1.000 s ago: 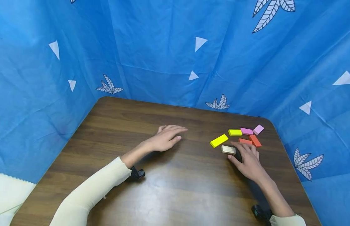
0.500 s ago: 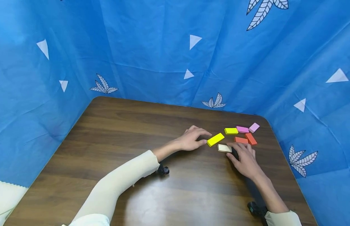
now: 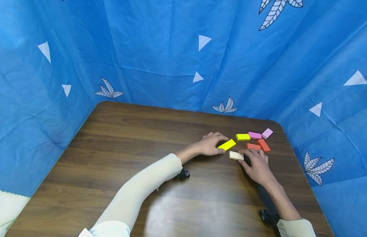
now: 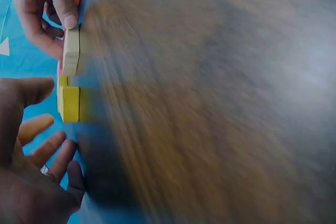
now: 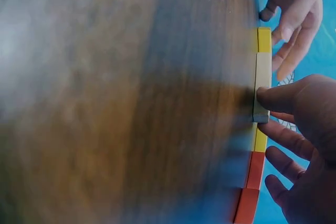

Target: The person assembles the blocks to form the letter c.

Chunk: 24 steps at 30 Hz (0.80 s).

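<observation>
My right hand (image 3: 258,168) pinches the right end of a plain wooden block (image 3: 235,155), thumb on the near side and forefinger on the far side. In the right wrist view, that thumb lies against the pale block (image 5: 262,72). To its left, my left hand (image 3: 211,144) reaches around a longer-looking yellow block (image 3: 228,144), thumb at its near side and fingers beyond it. The left wrist view shows the thumb and spread fingers on either side of the yellow block (image 4: 71,104), without a plain grip. Both blocks lie on the table.
Behind the hands lie a second yellow block (image 3: 243,137), a pink block (image 3: 255,135) and a lighter pink block (image 3: 267,133). Two red blocks (image 3: 263,145) sit just beyond the right fingers. Blue printed cloth (image 3: 159,59) hangs along the table's (image 3: 127,131) back and sides.
My left hand has moved right across the table to the yellow block and now surrounds it. The right hand stays at the wooden block, its fingertips closer in on it. The head view has shifted slightly.
</observation>
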### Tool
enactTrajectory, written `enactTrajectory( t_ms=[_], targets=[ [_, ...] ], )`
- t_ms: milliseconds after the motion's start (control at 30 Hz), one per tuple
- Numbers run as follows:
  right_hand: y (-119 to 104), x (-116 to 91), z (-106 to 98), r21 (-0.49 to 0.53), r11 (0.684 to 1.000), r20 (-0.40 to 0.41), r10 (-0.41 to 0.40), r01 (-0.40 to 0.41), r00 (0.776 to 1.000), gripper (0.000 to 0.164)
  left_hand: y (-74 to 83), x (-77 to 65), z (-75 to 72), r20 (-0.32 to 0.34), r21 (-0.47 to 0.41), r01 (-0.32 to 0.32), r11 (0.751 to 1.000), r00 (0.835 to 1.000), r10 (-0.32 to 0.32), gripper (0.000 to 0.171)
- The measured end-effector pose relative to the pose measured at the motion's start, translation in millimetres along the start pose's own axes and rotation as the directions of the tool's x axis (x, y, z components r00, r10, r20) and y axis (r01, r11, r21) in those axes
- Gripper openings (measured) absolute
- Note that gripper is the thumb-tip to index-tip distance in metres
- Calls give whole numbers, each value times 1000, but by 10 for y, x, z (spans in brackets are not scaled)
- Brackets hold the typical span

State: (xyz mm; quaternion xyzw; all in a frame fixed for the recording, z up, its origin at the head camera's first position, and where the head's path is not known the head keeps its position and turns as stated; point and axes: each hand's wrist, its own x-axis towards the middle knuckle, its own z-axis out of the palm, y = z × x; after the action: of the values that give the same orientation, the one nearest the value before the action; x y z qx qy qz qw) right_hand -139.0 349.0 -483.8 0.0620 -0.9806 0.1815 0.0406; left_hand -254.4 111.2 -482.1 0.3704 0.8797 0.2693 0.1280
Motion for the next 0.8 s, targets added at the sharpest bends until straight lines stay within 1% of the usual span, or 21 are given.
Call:
enactTrajectory(
  t_ms=[67,167,233,300,367,467,600,800],
  targets=[
    [13,-1,-1,-8,1000,-2,1,-1,1000,45,27,30,15,-6,31,34,999,999,-34,63],
    [26,-4,1,-15,1000,-6,-6,6,1000,44,64,61,34,-32,101,74,992,997,-71,65],
    [29,-5,3,-15,1000,-7,-13,13,1000,43,85,58,42,-49,145,92,985,995,-85,66],
    [26,-3,2,-11,1000,-7,-17,17,1000,42,86,54,62,-69,182,97,978,994,-85,66],
    [27,-5,1,-8,1000,-7,-14,14,1000,42,85,50,81,-85,208,102,973,993,-85,62],
    [27,-12,4,0,1000,-11,-5,5,1000,41,73,63,109,-112,236,109,966,990,-84,49],
    [37,-26,9,8,1000,-12,4,-4,1000,41,65,80,115,-141,252,116,961,987,-82,35],
    [45,-22,1,15,1000,-9,10,-10,1000,41,24,98,122,-146,219,112,969,986,-81,32]
  ],
)
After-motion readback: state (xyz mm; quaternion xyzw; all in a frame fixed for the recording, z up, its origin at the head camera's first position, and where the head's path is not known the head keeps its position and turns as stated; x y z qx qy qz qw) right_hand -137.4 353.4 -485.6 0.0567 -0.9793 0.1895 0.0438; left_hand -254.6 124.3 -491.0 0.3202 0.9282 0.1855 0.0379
